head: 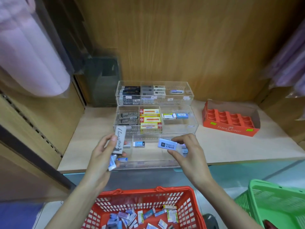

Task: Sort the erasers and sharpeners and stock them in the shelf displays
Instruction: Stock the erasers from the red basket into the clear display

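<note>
Head view: right grip [186,151] is pinching a pale-blue rectangular eraser [167,145] over the clear acrylic front tray [148,164], left grip [100,156] clutching a long grey eraser [120,140]; laying it flat beside matching stock seems best.

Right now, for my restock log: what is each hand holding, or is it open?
Left hand: grips a long grey script-lettered eraser and small blue-white erasers.
Right hand: pinches a pale blue rectangular eraser.

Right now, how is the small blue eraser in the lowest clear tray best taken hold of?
From above, since the clear tray is open only at the top. Pinch the blue eraser across its long front and back edges: it lies flat, with a small item close at its left end.
</note>
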Tool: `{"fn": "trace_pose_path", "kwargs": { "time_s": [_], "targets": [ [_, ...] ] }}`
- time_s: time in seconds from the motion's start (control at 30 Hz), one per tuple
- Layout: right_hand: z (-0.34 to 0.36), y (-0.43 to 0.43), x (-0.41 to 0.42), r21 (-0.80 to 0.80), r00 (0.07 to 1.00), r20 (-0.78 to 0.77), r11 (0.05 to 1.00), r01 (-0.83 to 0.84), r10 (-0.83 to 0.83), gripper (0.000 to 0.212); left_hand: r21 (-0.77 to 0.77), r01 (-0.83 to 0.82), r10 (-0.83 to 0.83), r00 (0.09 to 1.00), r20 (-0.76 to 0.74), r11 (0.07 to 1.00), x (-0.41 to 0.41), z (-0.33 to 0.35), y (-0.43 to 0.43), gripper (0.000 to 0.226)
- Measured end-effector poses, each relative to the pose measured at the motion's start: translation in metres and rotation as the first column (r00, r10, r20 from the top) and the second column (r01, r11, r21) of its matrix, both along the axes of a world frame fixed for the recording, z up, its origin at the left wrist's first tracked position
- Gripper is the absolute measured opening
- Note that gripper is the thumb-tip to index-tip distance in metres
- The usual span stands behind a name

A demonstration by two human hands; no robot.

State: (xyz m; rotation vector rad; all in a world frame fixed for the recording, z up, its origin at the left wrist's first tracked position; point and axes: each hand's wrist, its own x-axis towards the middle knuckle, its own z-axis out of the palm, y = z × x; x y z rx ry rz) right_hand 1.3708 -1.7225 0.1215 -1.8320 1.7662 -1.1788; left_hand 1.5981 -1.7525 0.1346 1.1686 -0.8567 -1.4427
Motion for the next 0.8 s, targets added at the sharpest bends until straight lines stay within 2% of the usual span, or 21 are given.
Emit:
{"fn": "trace_pose_path", "kwargs": {
  "time_s": [0.2,0.37,0.5,0.63,0.8],
  "targets": [
    [-0.005,-0.013,0.020,-0.040,0.996,-0.027,0.996,-0.085,0.084,0.027,0.028,-0.094,0.094,0.996,0.003,0.995,0.030,0.000,-0.005,0.017],
    [-0.009,-0.018,0.032,-0.037,0.995,-0.046,0.995,-0.091,0.089,0.025,0.058,-0.071,0.071,0.997,0.006,0.996,0.032,-0.001,-0.004,0.018],
    [-0.001,-0.032,0.032,-0.045,0.995,-0.023,0.995,-0.095,0.094,0.026,0.020,0.000,-0.001,0.999,0.048,1.000,0.023,0.007,-0.014,0.018],
    [0.025,-0.079,0.023,-0.149,0.996,-0.073,0.986,-0.070,0.060,0.023,-0.052,0.048,-0.045,0.997,0.067,0.997,0.013,0.025,-0.046,0.019],
    [0.052,-0.158,0.002,-0.149,0.972,-0.216,0.987,0.059,-0.091,0.025,-0.120,0.038,-0.036,0.999,0.021,0.992,-0.001,0.040,-0.081,0.021]
  ]
}}
